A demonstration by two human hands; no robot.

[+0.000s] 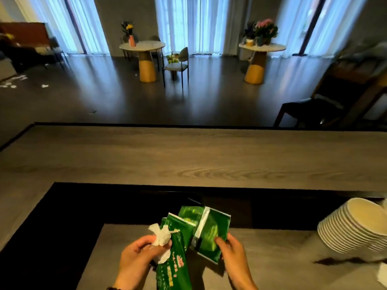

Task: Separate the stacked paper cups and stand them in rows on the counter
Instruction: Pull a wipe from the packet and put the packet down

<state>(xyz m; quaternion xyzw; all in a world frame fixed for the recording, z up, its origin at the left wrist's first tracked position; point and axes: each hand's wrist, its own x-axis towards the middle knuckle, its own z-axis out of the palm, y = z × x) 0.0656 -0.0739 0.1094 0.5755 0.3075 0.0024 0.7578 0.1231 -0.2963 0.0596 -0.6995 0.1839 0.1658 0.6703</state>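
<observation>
Left hand (139, 255): low centre, grip closed on a crumpled white tissue (160, 239) and, it seems, on a long green packet (174, 256) that runs down out of frame.
Right hand (231, 253): just beside the left, fingers curled round the lower edge of a second green packet (211, 233) with a silver seam; grip closed on it.
Packets: the two overlap at their upper ends, held above the near surface (272, 258).
Paper cups (356, 229): one nested white stack at the right edge, tilted, mouth facing up and left; well apart from both hands.
Raised surface (188, 158): grey wood grain, beyond a dark gap.
Far room: dark glossy floor (125, 97), two round tables (144, 47) with flowers (265, 28), a chair (178, 63), curtained windows (188, 21).
</observation>
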